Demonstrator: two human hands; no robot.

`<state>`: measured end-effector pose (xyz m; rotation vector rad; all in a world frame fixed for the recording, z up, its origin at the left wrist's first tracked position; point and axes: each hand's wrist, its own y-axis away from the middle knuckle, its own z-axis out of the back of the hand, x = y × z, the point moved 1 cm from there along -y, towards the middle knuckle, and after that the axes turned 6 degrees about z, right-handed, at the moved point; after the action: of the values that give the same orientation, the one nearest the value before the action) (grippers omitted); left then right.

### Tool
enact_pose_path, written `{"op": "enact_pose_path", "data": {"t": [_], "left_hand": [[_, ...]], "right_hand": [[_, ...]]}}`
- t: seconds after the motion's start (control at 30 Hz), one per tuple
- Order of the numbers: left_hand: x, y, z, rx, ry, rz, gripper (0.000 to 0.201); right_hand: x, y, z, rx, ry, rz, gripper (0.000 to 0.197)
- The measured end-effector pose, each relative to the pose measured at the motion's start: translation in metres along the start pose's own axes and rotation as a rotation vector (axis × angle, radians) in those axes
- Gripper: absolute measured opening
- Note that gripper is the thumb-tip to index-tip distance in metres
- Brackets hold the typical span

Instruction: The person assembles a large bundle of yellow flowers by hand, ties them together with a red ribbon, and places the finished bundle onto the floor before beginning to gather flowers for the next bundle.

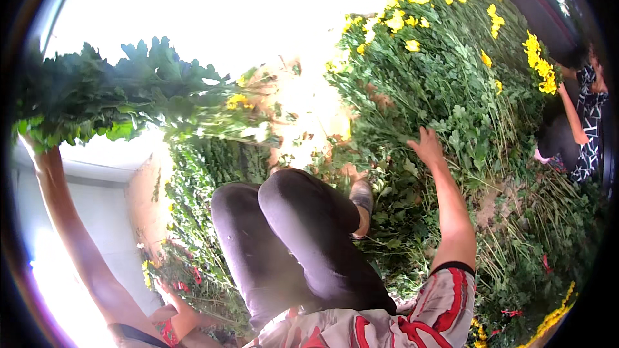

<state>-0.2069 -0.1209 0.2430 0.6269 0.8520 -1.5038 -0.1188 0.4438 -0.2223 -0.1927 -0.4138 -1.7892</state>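
Note:
My left hand (31,147) is raised at the far left, its fingers hidden in the leaves of a large bunch of yellow flowers (142,96), which it grips. The bunch lies sideways in the air, dark and leafy at the left; thinner stems and a few yellow blooms show toward the middle. My right hand (427,147) reaches to the near side of a big heap of cut yellow flowers (445,71). Its fingers are apart and touch the leaves, with no stem visibly held.
I sit with my knees (284,200) bent among piled greenery. More cut stems (529,232) lie at the right, others (193,174) at the left. A co-worker in a patterned top (585,122) is at the far right; another person's arm (180,312) shows at lower left. Glare washes out the back.

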Motion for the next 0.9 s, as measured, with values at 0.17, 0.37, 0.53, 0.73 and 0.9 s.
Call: {"op": "enact_pose_path", "data": {"t": [0.17, 0.37, 0.53, 0.73, 0.9], "left_hand": [[-0.058, 0.053, -0.053, 0.372, -0.205, -0.057, 0.075], [0.032, 0.138, -0.172, 0.974, -0.213, 0.027, 0.083], [0.073, 0.19, -0.175, 1.12, -0.401, 0.185, 0.09], [0.062, 0.177, -0.17, 0.511, -0.55, -0.126, 0.106], [0.071, 0.248, -0.187, 0.575, -0.879, -0.199, 0.122]], "right_hand": [[0.19, 0.108, 0.099, -0.588, -0.637, 0.933, 0.037], [0.275, 0.278, 0.143, -0.761, -0.48, 1.286, 0.048], [0.298, 0.263, 0.101, -0.431, -0.068, 0.99, 0.108], [0.279, 0.206, 0.107, -0.196, 0.027, 0.901, 0.119], [0.298, 0.212, 0.094, -0.272, 0.048, 0.833, 0.11]]}}
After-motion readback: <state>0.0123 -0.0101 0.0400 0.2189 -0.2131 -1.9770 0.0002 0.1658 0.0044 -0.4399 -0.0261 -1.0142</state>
